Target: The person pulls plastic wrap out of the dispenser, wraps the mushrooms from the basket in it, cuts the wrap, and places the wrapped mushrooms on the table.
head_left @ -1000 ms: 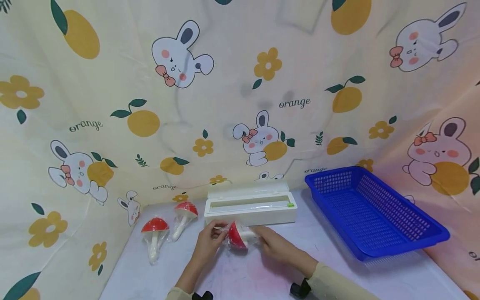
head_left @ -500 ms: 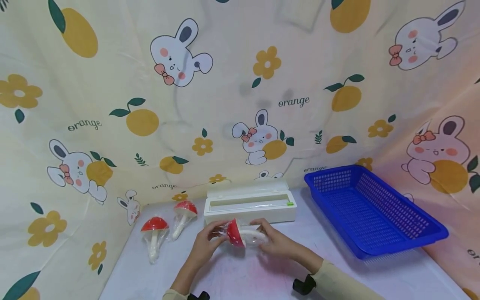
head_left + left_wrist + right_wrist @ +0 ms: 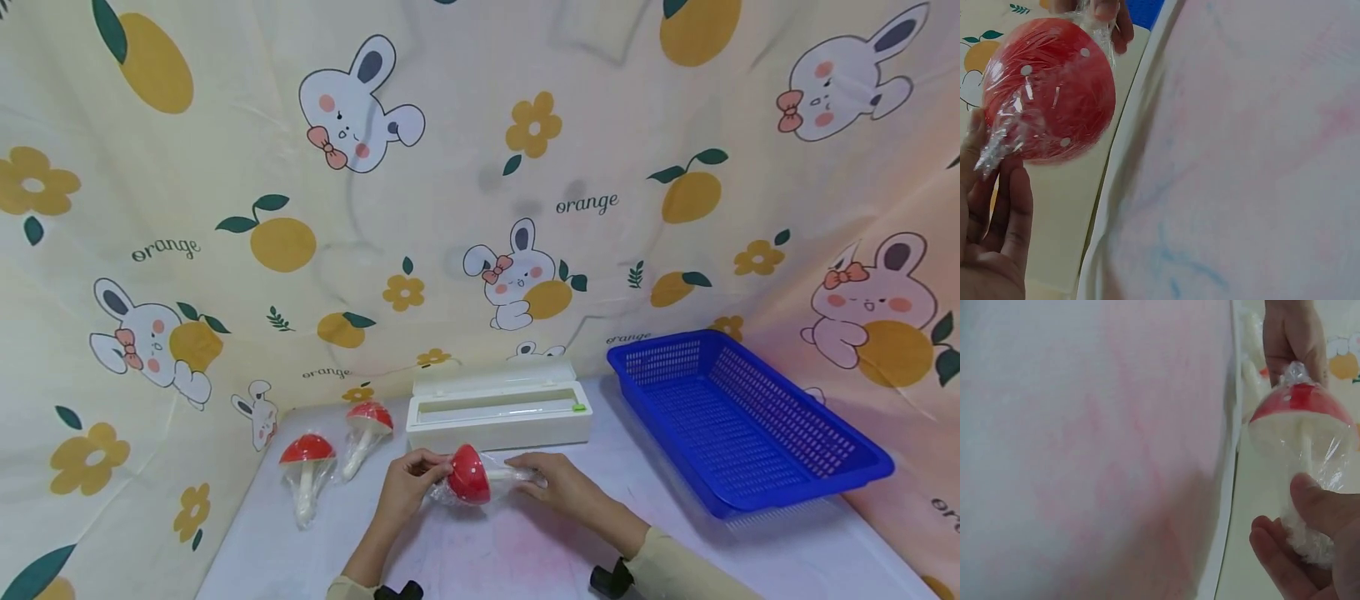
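A toy mushroom [image 3: 469, 477] with a red, white-dotted cap and a pale stem lies sideways between both hands, wrapped in clear film. My left hand [image 3: 405, 490] pinches the gathered film at the top of the cap. The stem end is gripped by my right hand [image 3: 564, 492], thumb on one side and fingers beneath in the right wrist view. Bunched film [image 3: 1000, 140] sticks out by the left fingertips. Just behind the hands stands a long white cling film dispenser [image 3: 498, 435], lid raised, with a green slider [image 3: 578, 408] at its right end.
Two more wrapped mushrooms lie on the left of the white-covered table: a nearer one [image 3: 306, 450] and a farther one [image 3: 369, 414]. A blue perforated plastic basket [image 3: 806, 500] occupies the right side. Patterned cloth [image 3: 450, 183] hangs behind the table.
The mushroom has turned, so its red cap now shows rounder toward the camera. My right hand has shifted slightly right along the stem to its end; my left stays at the cap.
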Available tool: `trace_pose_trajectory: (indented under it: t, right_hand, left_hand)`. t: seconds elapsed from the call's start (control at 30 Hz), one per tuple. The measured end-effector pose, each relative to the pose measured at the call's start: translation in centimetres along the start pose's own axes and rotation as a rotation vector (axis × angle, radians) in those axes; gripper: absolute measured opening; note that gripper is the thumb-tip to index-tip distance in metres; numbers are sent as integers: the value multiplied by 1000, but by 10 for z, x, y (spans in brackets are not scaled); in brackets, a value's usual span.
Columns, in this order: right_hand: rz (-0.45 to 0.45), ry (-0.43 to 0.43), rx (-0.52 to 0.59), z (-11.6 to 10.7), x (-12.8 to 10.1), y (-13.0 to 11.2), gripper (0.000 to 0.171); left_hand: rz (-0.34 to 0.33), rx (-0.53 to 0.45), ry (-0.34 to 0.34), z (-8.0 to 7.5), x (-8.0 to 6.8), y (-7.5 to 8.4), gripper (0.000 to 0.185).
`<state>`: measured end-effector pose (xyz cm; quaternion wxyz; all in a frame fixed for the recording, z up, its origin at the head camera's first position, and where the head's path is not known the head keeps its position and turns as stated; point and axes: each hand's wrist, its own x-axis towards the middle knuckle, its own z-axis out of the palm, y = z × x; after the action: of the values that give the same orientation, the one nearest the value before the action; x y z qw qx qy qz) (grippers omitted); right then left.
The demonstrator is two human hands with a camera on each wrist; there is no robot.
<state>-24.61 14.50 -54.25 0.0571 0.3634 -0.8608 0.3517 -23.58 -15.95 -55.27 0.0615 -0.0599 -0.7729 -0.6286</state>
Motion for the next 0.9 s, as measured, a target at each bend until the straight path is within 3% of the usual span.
trace_pose_trajectory:
  t: [0.37, 0.53, 0.67, 0.77, 0.9]
  right_hand:
    - [-42, -98, -28, 5, 3, -2, 36]
    - [-52, -46, 53, 7, 0, -2, 52]
    - [0, 34, 82, 8, -2, -3, 62]
    - [30, 102, 45, 7, -3, -5, 58]
    - [6, 156, 43, 5, -3, -7, 46]
  left_hand:
    - [74, 88, 30, 3, -2, -1, 11]
    - [48, 58, 50, 4, -3, 1, 13]
    - [25, 23, 48, 4, -2, 1, 17]
    - [32, 19, 19, 5, -2, 2, 18]
    - [58, 19, -28, 4, -4, 7, 26]
